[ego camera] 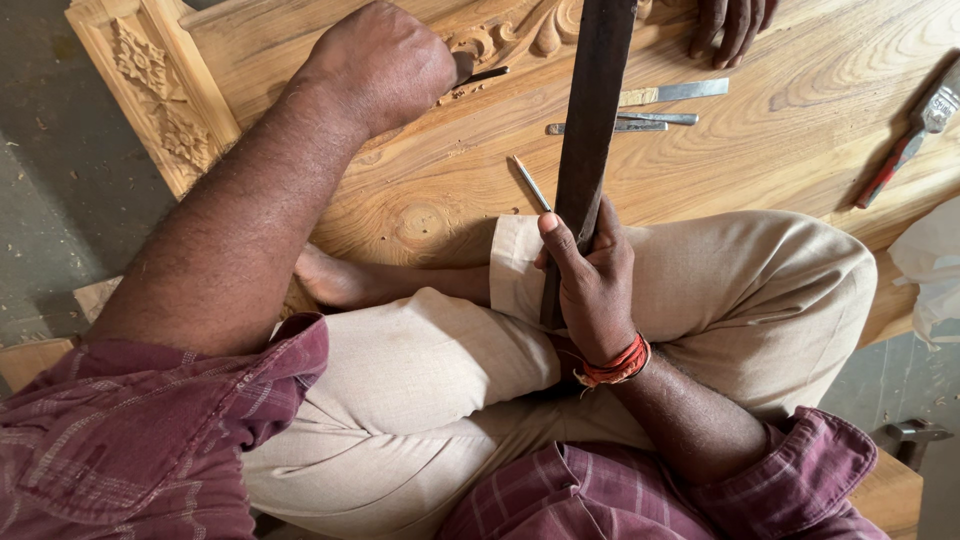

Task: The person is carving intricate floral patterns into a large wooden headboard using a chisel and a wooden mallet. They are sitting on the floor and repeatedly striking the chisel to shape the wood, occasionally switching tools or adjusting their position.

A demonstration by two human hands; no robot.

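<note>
My left hand (385, 65) is closed around a thin chisel (485, 75) whose dark tip rests on the carved floral relief (520, 35) of a large wooden panel (790, 110). My right hand (592, 285), with a red thread band at the wrist, grips a long dark wooden bar (590, 120) held upright over my knee. I sit cross-legged on the panel in beige trousers, one bare foot (335, 278) tucked under.
Loose metal chisels (675, 93) and a thin one (530, 182) lie on the panel by the bar. A red-handled tool (905, 145) lies at the right. Another person's hand (735, 25) rests at the top edge. A carved border frame (150, 90) edges the left, with grey floor beyond.
</note>
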